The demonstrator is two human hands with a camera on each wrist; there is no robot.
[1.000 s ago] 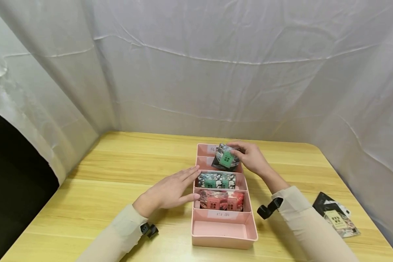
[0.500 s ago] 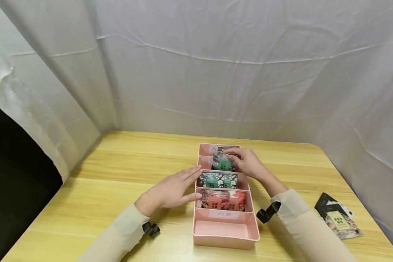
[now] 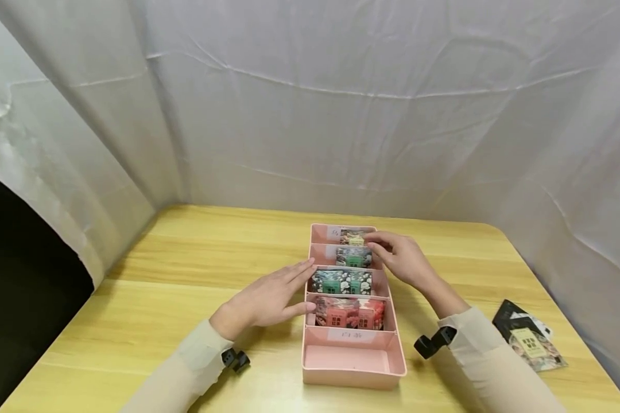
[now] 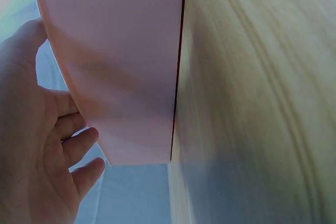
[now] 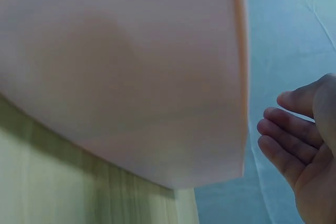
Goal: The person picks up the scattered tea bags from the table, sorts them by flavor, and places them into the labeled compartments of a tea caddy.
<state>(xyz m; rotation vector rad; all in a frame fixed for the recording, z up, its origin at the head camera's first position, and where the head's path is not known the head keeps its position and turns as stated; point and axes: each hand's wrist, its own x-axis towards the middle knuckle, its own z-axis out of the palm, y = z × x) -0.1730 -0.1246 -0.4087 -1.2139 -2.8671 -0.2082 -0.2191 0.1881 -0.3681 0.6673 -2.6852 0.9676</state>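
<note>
A long pink divided box stands on the table. My left hand rests its fingertips on the box's left rim, fingers fairly straight; the left wrist view shows the hand along the rim. Over the right rim near the far compartments is my right hand, fingers loosely bent, and in the right wrist view the hand holds nothing. A tea packet with a green label sits in the second compartment from the back. Behind it, in the rearmost one, is a yellow-labelled tea packet.
Green floral tea packets fill the middle compartment, with red tea packets in front of them. The nearest compartment has a paper label. Several loose packets lie overlapped at the table's right. A pale curtain hangs behind.
My right hand lowered the green-labelled tea packet into the second compartment from the back and let it go, then drew back to the right. The left hand stayed at the rim.
</note>
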